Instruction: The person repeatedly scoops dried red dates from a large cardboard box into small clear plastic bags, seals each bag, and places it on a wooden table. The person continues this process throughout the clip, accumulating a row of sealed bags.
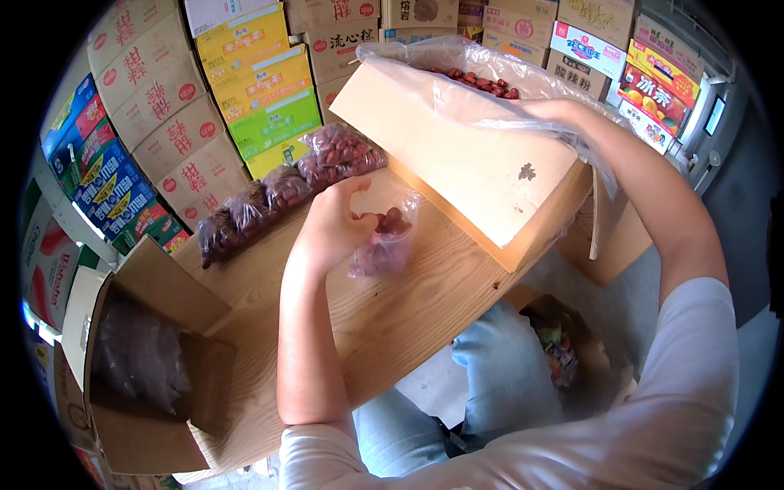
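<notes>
While three filled bags (282, 189) lie done, a part-filled small bag (384, 245) is pinched by the left hand (331, 233); the right hand (555, 110) is sunk in the lined box (457, 155), its grip unclear.

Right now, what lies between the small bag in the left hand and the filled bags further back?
Only bare wooden tabletop, seen in the head view, separates the small bag from the filled bags.

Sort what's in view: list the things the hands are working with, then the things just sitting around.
In use:
- left hand holding a small clear bag of red dates
- right hand reaching into the plastic-lined carton of dates

Lying about:
- filled bags on the wooden table
- open box at left
- stacked cartons behind
</notes>
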Demonstrator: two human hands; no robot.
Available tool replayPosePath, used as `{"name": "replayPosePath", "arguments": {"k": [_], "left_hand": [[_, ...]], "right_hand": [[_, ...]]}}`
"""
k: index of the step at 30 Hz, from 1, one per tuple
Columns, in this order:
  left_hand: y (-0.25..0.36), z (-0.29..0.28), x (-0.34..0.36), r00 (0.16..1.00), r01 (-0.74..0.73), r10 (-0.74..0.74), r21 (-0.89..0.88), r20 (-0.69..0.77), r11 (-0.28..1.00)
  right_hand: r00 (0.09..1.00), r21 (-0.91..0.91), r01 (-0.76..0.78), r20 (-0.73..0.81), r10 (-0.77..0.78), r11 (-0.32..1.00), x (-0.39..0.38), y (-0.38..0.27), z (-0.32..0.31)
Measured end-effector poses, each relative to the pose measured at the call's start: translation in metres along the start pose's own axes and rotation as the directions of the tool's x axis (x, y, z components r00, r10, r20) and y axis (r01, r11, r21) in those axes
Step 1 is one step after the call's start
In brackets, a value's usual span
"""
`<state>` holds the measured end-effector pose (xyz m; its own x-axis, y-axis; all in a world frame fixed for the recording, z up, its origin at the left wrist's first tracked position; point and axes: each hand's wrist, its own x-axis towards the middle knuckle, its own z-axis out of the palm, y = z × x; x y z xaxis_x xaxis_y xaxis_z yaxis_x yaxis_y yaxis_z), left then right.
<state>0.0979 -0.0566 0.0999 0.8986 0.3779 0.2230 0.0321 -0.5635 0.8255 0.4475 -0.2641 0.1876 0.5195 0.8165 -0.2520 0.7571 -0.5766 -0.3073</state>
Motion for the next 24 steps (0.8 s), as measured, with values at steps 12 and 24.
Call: {"name": "replayPosePath", "arguments": {"k": [12, 24], "left_hand": [[0.0, 0.0, 0.002, 0.999, 0.004, -0.002, -0.044, 0.049, 0.999], [0.006, 0.001, -0.003, 0.997, 0.013, -0.006, -0.09, 0.071, 0.996]], "right_hand": [[0.999, 0.007, -0.031, -0.007, 0.031, 0.999, -0.01, -0.009, -0.001], [1.0, 0.021, -0.018, 0.019, 0.018, 1.0, -0.009, -0.02, 0.002]]}}
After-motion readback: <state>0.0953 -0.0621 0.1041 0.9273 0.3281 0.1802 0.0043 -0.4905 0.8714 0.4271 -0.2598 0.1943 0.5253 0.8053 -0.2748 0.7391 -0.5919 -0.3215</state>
